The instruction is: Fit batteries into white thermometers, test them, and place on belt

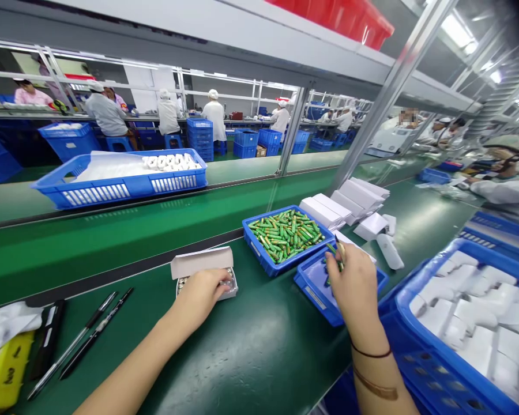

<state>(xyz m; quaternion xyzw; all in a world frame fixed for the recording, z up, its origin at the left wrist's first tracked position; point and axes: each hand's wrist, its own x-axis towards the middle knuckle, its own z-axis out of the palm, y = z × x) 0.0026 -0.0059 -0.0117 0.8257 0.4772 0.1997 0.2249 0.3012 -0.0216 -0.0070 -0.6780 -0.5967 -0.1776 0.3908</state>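
1 thin dark band (pixel 371 354) circles the right wrist (pixel 367 329).

The tabletop (pixel 259 351) is dark green and glossy, with soft light reflected off its bare middle. On it, toward the left, lie two pens, one clear-barrelled (pixel 72 346) and one black (pixel 96 334), side by side at a slant, near a long black object (pixel 46 349) and a yellow item (pixel 12 374) at the edge of view. An open white carton (pixel 201 263) sits near the centre; farther right stand two blue trays (pixel 259 257), stacked white boxes (pixel 324 210) and a rounded white piece (pixel 389 252).
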